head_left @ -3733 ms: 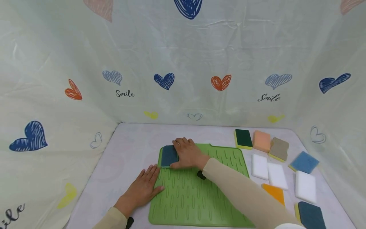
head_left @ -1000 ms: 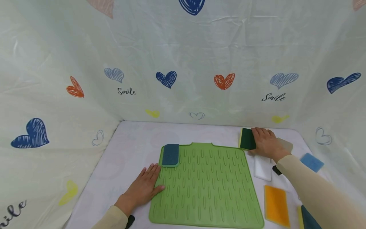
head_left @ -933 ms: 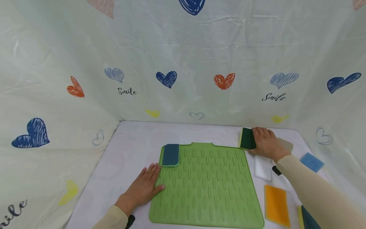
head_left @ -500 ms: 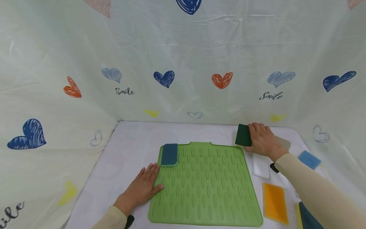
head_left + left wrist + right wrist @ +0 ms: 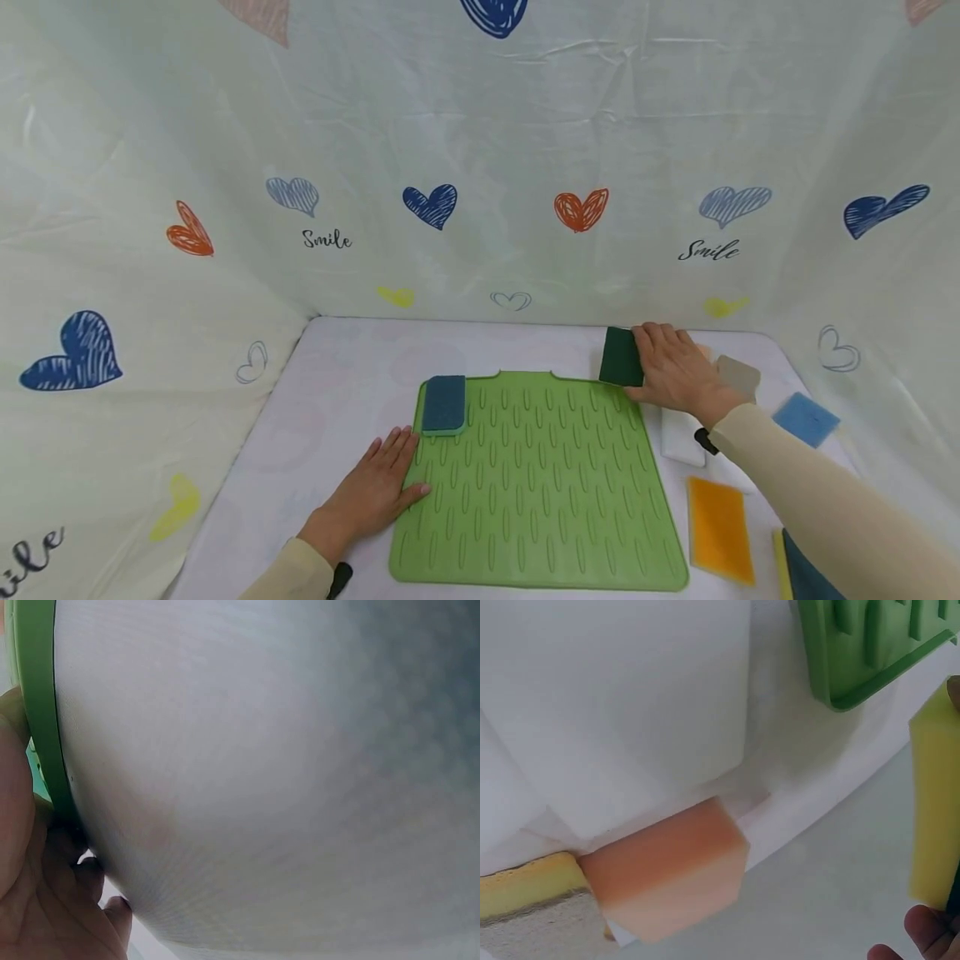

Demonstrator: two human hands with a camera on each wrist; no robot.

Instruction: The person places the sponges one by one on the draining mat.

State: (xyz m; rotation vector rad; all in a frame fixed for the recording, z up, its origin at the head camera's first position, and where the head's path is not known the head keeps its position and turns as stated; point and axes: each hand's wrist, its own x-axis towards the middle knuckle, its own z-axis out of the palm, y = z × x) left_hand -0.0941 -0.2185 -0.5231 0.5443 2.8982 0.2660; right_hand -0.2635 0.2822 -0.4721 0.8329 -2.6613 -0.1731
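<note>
My right hand (image 5: 678, 367) grips a dark green sponge (image 5: 621, 357) by its right side, above the far right corner of the green ridged mat (image 5: 540, 483). In the right wrist view that sponge shows its yellow foam side (image 5: 934, 802), with fingertips at its lower end. My left hand (image 5: 371, 487) rests with straight fingers on the mat's left edge; the left wrist view shows the mat's green rim (image 5: 41, 705) beside the fingers. A dark blue sponge (image 5: 444, 404) lies in the mat's far left corner, just beyond my left fingertips.
Right of the mat lie a peach sponge (image 5: 667, 870), a grey-beige sponge (image 5: 738, 377), a light blue sponge (image 5: 806, 418), white sponges (image 5: 682, 437), an orange sponge (image 5: 720, 531) and a dark blue-green sponge (image 5: 806, 567). My right forearm covers part of this group. A patterned curtain borders the table.
The right hand has left the dark blue sponge on the mat, moved to the right, taken hold of the dark green sponge, lifted it and shifted slightly left. The left hand has stayed put.
</note>
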